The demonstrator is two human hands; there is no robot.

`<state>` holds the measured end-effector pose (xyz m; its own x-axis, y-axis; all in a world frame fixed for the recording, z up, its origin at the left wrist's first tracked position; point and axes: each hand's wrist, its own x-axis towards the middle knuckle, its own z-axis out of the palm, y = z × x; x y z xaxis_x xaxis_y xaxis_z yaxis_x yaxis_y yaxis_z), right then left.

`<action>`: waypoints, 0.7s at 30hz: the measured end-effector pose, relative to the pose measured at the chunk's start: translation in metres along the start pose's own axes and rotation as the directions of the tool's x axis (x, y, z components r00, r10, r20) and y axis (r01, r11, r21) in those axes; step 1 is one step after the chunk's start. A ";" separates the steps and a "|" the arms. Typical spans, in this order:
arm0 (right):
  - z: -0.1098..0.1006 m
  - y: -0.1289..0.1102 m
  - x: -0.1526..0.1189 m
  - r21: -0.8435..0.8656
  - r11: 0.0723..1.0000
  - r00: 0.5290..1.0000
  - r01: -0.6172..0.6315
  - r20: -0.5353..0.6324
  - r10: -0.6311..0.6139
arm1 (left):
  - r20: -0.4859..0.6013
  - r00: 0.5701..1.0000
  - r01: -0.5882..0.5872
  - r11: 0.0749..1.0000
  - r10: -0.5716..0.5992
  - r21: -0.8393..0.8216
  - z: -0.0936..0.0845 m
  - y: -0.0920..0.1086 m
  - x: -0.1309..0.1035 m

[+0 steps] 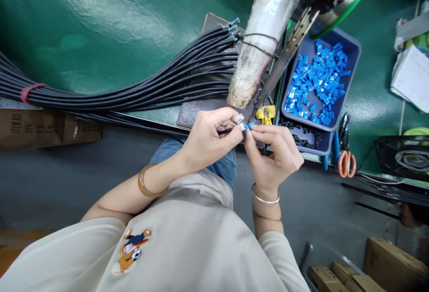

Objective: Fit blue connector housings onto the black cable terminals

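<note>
My left hand (214, 135) pinches a black cable (225, 131) close to its end, with white wrapping on the thumb and a fingertip. My right hand (273, 149) has its thumb and forefinger closed on a small blue connector (249, 125), which meets the cable end between both hands. Fingertips partly hide the join, so I cannot tell whether the wires sit inside the connector. Just above hang a soldering iron (268, 82) and a pipe wrapped in clear plastic (256, 51). A yellow piece (266, 114) lies beside my right fingers.
A bundle of black cables (134, 95), tied with a red band (28, 92), runs along the green table (117, 15). Right of the pipe stands a bin (355, 55) of blue connectors, over another bin (321, 149) with small black parts. Orange-handled scissors (346, 163) hang at the edge.
</note>
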<state>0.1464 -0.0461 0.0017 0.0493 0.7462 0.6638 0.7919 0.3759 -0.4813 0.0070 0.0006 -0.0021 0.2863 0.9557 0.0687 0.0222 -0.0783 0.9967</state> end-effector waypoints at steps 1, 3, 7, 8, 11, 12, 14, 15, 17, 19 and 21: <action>0.000 0.000 0.000 -0.008 1.000 1.000 0.003 -0.003 -0.003 | -0.001 1.000 0.003 1.000 -0.003 -0.003 0.000 0.000 0.000; 0.000 0.000 -0.001 -0.017 1.000 1.000 0.011 -0.013 -0.011 | 0.011 1.000 0.013 0.999 -0.013 -0.029 0.000 0.001 0.001; -0.001 0.001 -0.001 -0.012 1.000 1.000 0.013 -0.011 -0.013 | 0.087 0.995 0.057 0.994 -0.049 -0.098 -0.004 0.002 0.004; -0.001 0.001 -0.001 -0.012 1.000 1.000 0.013 -0.006 -0.013 | 0.102 0.993 0.066 0.992 -0.055 -0.107 -0.005 0.002 0.005; -0.002 0.002 0.000 -0.015 1.000 1.000 0.014 0.005 -0.014 | 0.118 0.992 0.063 0.991 -0.049 -0.120 -0.008 0.003 0.006; -0.002 0.002 0.001 -0.015 1.000 1.000 0.015 0.006 -0.015 | 0.115 0.992 0.057 0.991 -0.043 -0.122 -0.008 0.004 0.006; -0.002 0.001 0.002 -0.013 1.000 1.000 0.016 0.006 -0.016 | 0.104 0.994 0.040 0.992 -0.027 -0.121 -0.008 0.005 0.006; -0.003 0.001 0.002 -0.011 1.000 1.000 0.017 0.004 -0.017 | 0.098 0.995 0.031 0.993 -0.019 -0.118 -0.008 0.005 0.006; -0.003 0.000 0.003 -0.005 1.000 1.000 0.019 0.000 -0.019 | 0.090 0.996 0.015 0.994 -0.006 -0.104 -0.008 0.007 0.006; -0.003 0.000 0.003 -0.003 1.000 1.000 0.023 -0.001 -0.023 | 0.074 0.997 -0.002 0.997 0.008 -0.082 -0.008 0.008 0.005; -0.004 0.000 0.004 -0.007 1.000 1.000 0.026 0.001 -0.026 | 0.058 0.998 -0.019 0.998 0.022 -0.060 -0.009 0.009 0.005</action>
<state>0.1489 -0.0457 0.0063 0.0283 0.7365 0.6759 0.7970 0.3915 -0.4600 0.0003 0.0076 0.0072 0.3415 0.9357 0.0880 -0.0411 -0.0787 0.9960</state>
